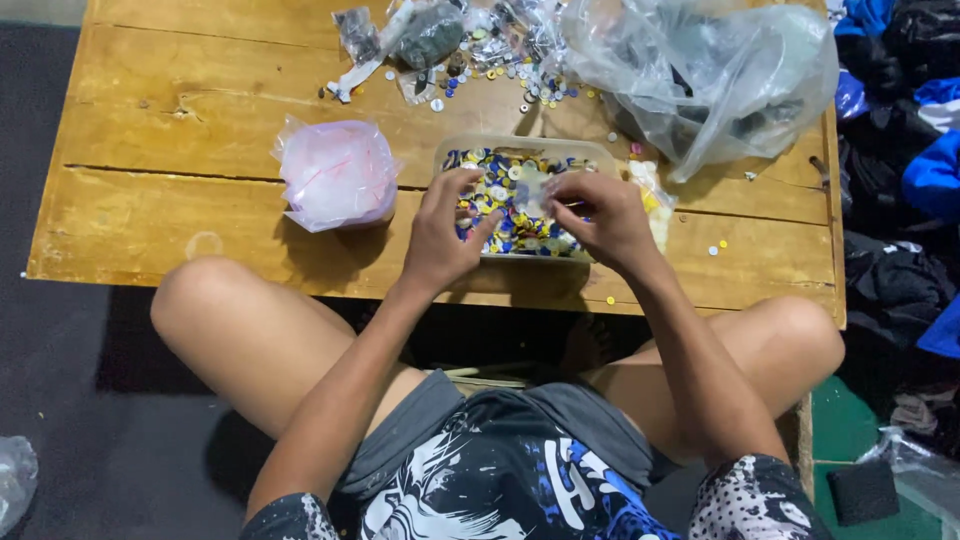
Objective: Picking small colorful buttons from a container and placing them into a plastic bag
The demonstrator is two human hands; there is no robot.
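Left hand (pixel 440 235) fingers spread in tray (pixel 520 148) of coloured buttons (pixel 505 205), right hand (pixel 600 215) pinched on small clear bag (pixel 533 192), wooden table (pixel 170 190) holds pink bag (pixel 335 172), big clear bag (pixel 710 70).

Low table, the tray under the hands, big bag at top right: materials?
Low table: bare wood planks, matte, with visible grain, knots and seams. Tray: likely plastic, translucent beige rim, holding small coloured pieces. Big bag: thin clear plastic film, crinkled and glossy.
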